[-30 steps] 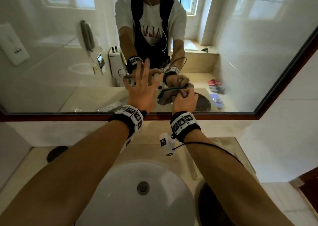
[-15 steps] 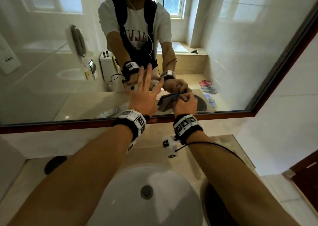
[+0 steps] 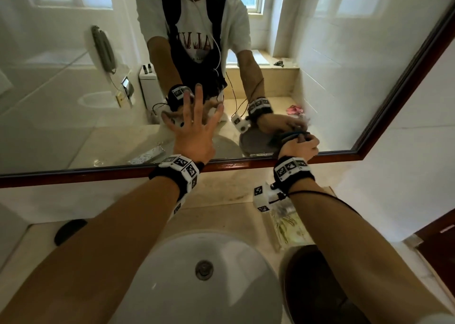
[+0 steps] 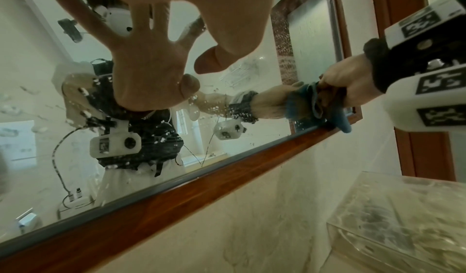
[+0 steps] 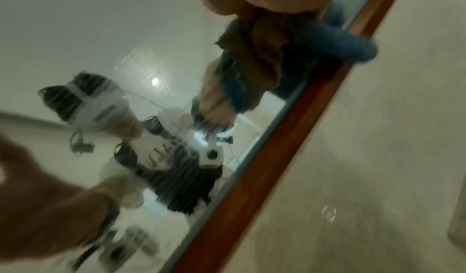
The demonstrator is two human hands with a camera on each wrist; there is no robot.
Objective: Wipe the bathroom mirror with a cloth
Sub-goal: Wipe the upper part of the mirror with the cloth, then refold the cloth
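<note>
Since the frames of a second ago the right hand [image 3: 299, 146] has travelled right along the bottom edge of the mirror [image 3: 344, 77], from close beside the left hand to a spot near the mirror's lower right corner; the two hands are now well apart. The right hand's fingers are curled around a bunched blue-grey cloth [image 4: 315, 102], gripping it and pressing it against the glass just above the wooden frame [image 4: 201, 193]; in the left wrist view a fold of cloth hangs down over the frame's lip. The right wrist view is motion-blurred, consistent with a stroke under way. The left hand [image 3: 194, 131] has kept its place: fingers straight and spread, holding nothing, palm towards the glass low and centre. Its fingertips appear to meet their reflection, so it probably braces on the glass, though contact is not certain. Judgement: one horizontal pass along the bottom strip is nearly finished, and the cloth is about to run out of glass at the right-hand frame. Water drops and specks still show on the lower glass between the hands in the left wrist view, and the upper glass shows no sign either way, so most of the task seems left. Below, the washbasin [image 3: 172, 262] and counter [image 3: 221, 208] sit under both forearms.
</note>
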